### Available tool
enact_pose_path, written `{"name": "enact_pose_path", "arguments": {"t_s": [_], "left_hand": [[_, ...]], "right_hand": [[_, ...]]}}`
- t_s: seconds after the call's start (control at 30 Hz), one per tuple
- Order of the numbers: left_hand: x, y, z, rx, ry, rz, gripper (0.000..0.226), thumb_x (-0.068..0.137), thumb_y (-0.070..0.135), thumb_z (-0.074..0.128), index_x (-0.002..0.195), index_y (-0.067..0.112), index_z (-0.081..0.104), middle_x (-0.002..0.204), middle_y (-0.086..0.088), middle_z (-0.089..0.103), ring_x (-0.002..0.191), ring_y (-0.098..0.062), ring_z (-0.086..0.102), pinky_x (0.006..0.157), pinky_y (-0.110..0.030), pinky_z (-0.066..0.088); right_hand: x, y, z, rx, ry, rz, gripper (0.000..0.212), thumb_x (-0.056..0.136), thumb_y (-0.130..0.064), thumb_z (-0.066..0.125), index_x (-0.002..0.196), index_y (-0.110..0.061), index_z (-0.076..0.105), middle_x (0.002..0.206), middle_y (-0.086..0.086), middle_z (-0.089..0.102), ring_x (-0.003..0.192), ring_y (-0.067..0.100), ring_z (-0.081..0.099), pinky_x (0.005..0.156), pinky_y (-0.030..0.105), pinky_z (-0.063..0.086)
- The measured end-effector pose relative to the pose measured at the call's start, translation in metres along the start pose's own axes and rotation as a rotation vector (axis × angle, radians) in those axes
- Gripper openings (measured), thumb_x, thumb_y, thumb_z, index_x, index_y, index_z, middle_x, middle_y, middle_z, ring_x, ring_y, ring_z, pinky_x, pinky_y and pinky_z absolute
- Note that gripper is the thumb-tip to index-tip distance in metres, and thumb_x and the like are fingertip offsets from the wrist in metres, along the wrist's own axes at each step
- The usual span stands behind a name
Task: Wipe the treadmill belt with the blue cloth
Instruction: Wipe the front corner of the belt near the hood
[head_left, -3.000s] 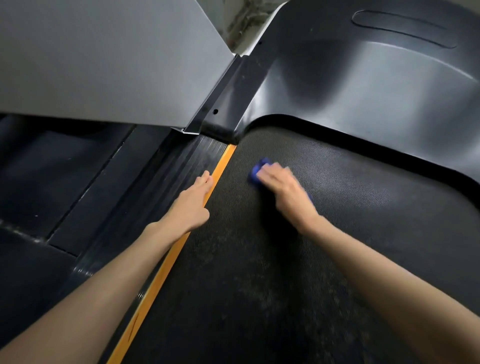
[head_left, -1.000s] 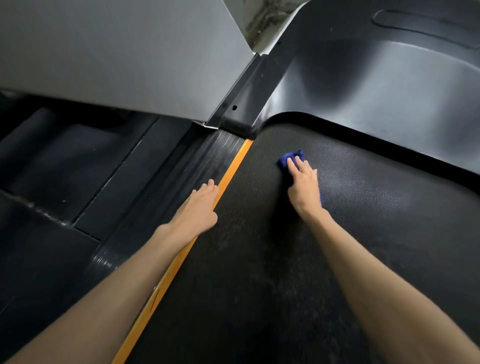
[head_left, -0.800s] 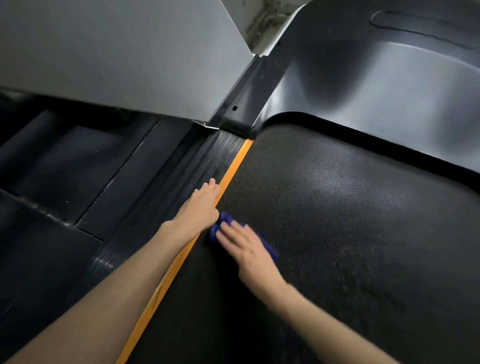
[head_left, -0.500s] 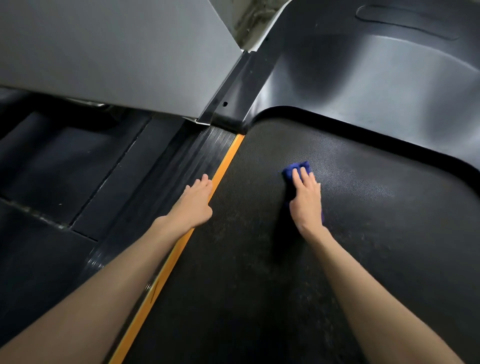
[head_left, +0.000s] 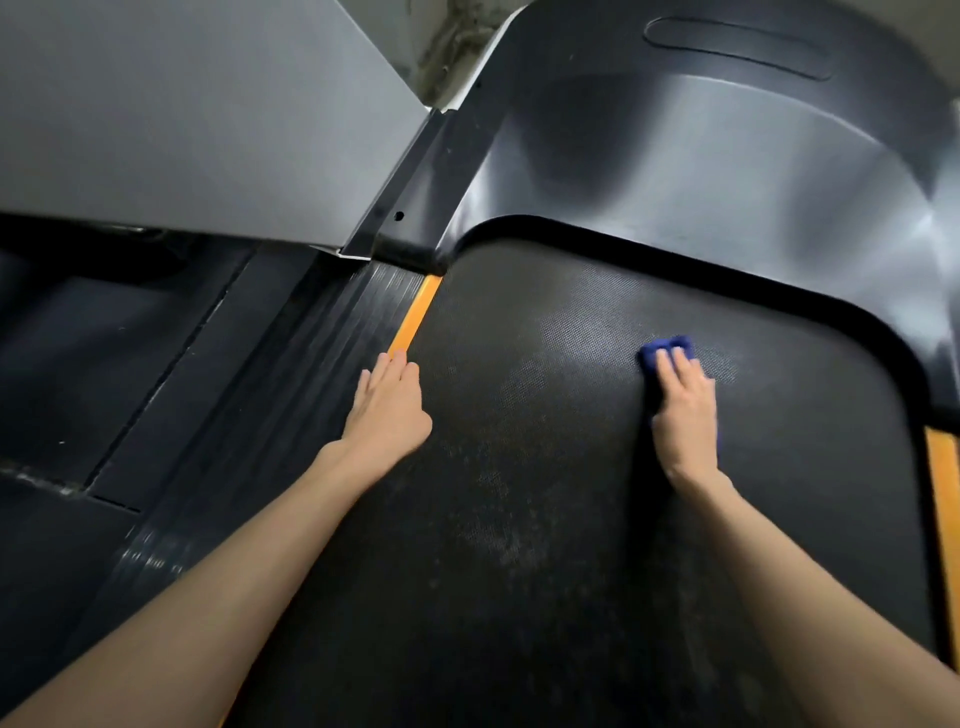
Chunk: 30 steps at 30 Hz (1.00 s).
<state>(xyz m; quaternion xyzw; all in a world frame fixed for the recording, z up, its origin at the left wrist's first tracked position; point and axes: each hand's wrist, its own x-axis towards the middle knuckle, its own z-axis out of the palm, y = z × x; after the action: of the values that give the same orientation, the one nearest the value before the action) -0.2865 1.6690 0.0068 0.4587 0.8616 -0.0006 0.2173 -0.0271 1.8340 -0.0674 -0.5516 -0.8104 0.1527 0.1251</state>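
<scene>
Head view: both bare arms stretched over the belt (head_left: 524, 545).
Right hand (head_left: 685, 410): lay flat, fingers straight, pressing the cloth (head_left: 666, 347) down.
Cloth: sat under that palm, blue edge poking out past the fingertips.
Left hand (head_left: 388, 410): lay flat and empty, fingertips on the orange strip (head_left: 414, 317).
Belt: showed pale specks between the hands.

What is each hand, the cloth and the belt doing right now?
treadmill belt: pale dusty specks near the middle
left hand: flat, fingers straight, resting across the orange strip
right hand: flat, pressing the blue cloth
blue cloth: bunched under the fingers, on the belt
</scene>
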Motion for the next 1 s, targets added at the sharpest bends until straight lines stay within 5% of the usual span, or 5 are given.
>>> {"name": "enact_pose_path", "arguments": {"t_s": [0.1, 0.17, 0.33, 0.7, 1.0], "left_hand": [[0.008, 0.024, -0.002, -0.021, 0.008, 0.079, 0.045, 0.081, -0.003, 0.045, 0.126, 0.000, 0.041, 0.143, -0.016, 0.029, 0.131, -0.029, 0.026, 0.109, -0.042, 0.026], [0.010, 0.041, -0.002, -0.071, 0.003, 0.121, 0.055, 0.084, -0.005, 0.041, 0.138, 0.001, 0.032, 0.152, -0.013, 0.020, 0.140, -0.026, 0.016, 0.114, -0.039, 0.017], [0.009, 0.079, 0.011, -0.217, 0.025, 0.325, 0.049, 0.096, 0.003, 0.033, 0.145, 0.008, 0.026, 0.156, -0.005, 0.014, 0.144, -0.017, 0.011, 0.112, -0.024, 0.009], [0.021, 0.214, 0.058, -0.254, 0.021, 0.729, 0.041, 0.099, 0.012, 0.033, 0.138, 0.001, 0.036, 0.150, -0.016, 0.029, 0.139, -0.023, 0.027, 0.110, -0.024, 0.016], [0.043, 0.256, 0.134, 0.082, 0.279, 0.485, 0.059, 0.098, 0.028, 0.035, 0.146, -0.001, 0.014, 0.154, -0.019, 0.011, 0.143, -0.031, 0.011, 0.115, -0.042, 0.012]], "right_hand": [[0.006, -0.027, -0.002, 0.040, 0.074, 0.304, 0.061, 0.068, -0.003, 0.044, 0.129, 0.002, 0.048, 0.140, 0.021, 0.041, 0.128, 0.039, 0.037, 0.103, 0.049, 0.029], [-0.014, -0.065, 0.021, 0.058, 0.030, 0.086, 0.064, 0.059, 0.000, 0.043, 0.122, 0.000, 0.054, 0.135, 0.020, 0.047, 0.123, 0.038, 0.042, 0.102, 0.049, 0.033], [-0.032, -0.074, 0.015, 0.058, -0.193, -0.249, 0.073, 0.082, 0.014, 0.041, 0.148, -0.013, 0.025, 0.157, 0.006, 0.014, 0.145, 0.025, 0.008, 0.115, 0.034, -0.006], [-0.009, 0.034, -0.062, 0.305, -0.037, 0.177, 0.046, 0.101, -0.020, 0.031, 0.147, -0.014, 0.024, 0.150, 0.004, 0.034, 0.133, 0.022, 0.035, 0.109, 0.032, 0.022], [-0.005, 0.099, -0.091, 0.010, -0.096, 0.231, 0.040, 0.095, -0.014, 0.041, 0.135, -0.007, 0.041, 0.137, 0.011, 0.048, 0.128, 0.027, 0.042, 0.106, 0.033, 0.027]]}}
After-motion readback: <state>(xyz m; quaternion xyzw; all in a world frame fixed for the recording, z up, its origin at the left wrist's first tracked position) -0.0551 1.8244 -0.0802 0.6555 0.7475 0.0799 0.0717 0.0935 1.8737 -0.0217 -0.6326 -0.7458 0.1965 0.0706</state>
